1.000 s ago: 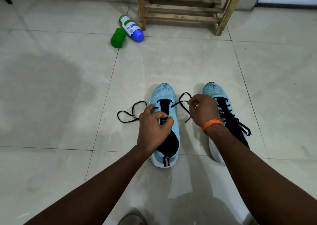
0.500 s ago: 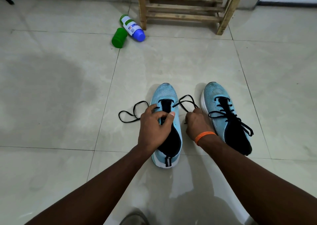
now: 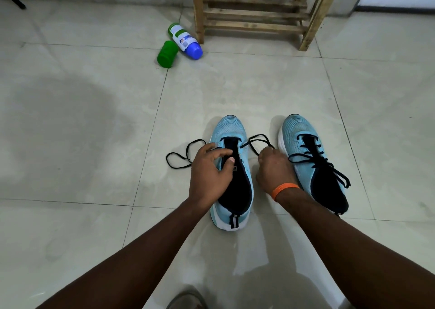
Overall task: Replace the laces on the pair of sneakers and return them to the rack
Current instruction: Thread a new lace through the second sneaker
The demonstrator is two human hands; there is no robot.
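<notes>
Head view: left hand (image 3: pixel 211 174) grips half-laced sneaker (image 3: pixel 231 129) at the eyelets, right hand (image 3: pixel 274 167) pinches black lace (image 3: pixel 259 135); feed tip straight, keep both ends even.

Knit-mesh cloth sneakers (image 3: pixel 231 172) on glossy tile floor (image 3: pixel 94 143); rough wooden rack (image 3: pixel 256 14).

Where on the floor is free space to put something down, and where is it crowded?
Free: the floor between the left sneaker and the rack; left of the lace; right of the right sneaker. Crowded: between the sneakers, around the right hand.
</notes>
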